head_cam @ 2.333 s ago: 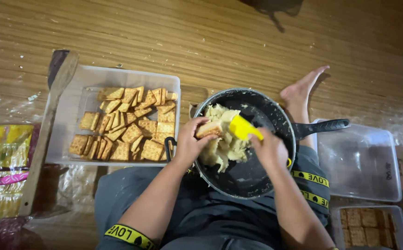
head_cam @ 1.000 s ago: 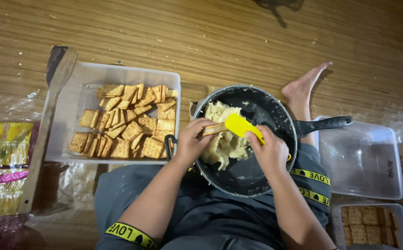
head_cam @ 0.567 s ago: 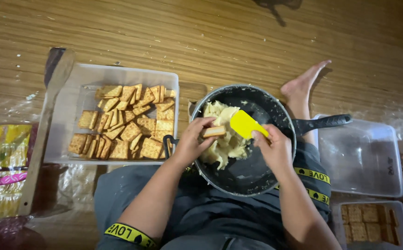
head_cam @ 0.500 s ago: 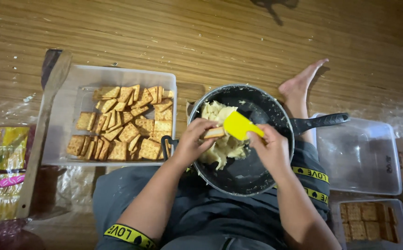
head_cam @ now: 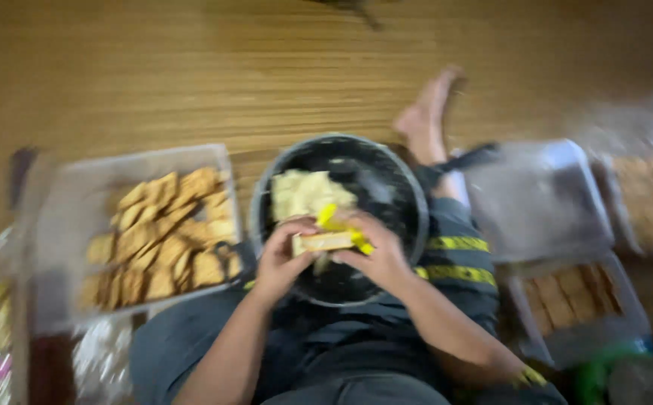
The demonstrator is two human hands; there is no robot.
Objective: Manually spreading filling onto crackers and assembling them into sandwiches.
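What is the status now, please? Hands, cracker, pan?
Left hand and right hand hold cracker over pan. Right also grips spatula. Nothing between.

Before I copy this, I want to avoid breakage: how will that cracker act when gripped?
The cracker looks thin and flat, so probably stiff and brittle, apt to snap under pressure. Both the left hand and right hand hold it by its edges. It seems light. The pale filling in the pan might make it slippery.

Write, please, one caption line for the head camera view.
Seated on a wooden floor, left hand and right hand hold a cracker over a dark pan.
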